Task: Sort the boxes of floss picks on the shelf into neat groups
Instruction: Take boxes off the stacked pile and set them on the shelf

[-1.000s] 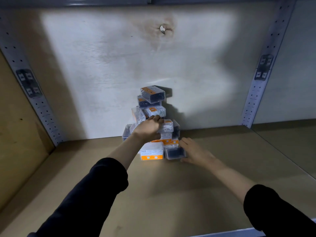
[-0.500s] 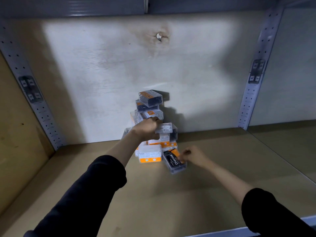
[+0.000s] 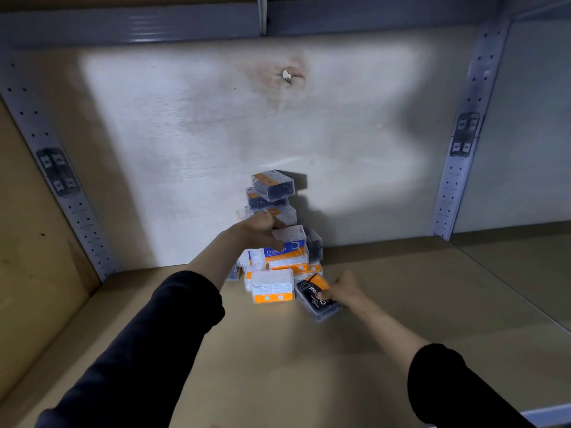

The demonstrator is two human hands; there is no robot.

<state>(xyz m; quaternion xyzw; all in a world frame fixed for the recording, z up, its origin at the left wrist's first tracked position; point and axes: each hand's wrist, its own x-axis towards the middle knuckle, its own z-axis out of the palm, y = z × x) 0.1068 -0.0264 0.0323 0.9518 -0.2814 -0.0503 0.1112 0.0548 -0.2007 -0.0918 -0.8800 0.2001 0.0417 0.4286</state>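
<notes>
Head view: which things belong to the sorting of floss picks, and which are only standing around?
Job: black-and-orange plastic box pinched by right hand; clear blue-labelled box gripped by left hand; white-and-orange box; dark clear boxes stacked on top.
Not job: brown shelf board; white back panel; grey perforated uprights.

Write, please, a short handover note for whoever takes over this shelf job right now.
Left hand: fingers curled on the blue-labelled box midway up the pile.
Right hand: pinches the black box, tilted at the pile's right front foot.
Things: the other boxes are heaped against the back wall; an orange-banded white box lies in front on the shelf board.
Done: no neat groups yet.
Left: take the heap apart carefully, since it looks unsteady, and group like with like.
</notes>
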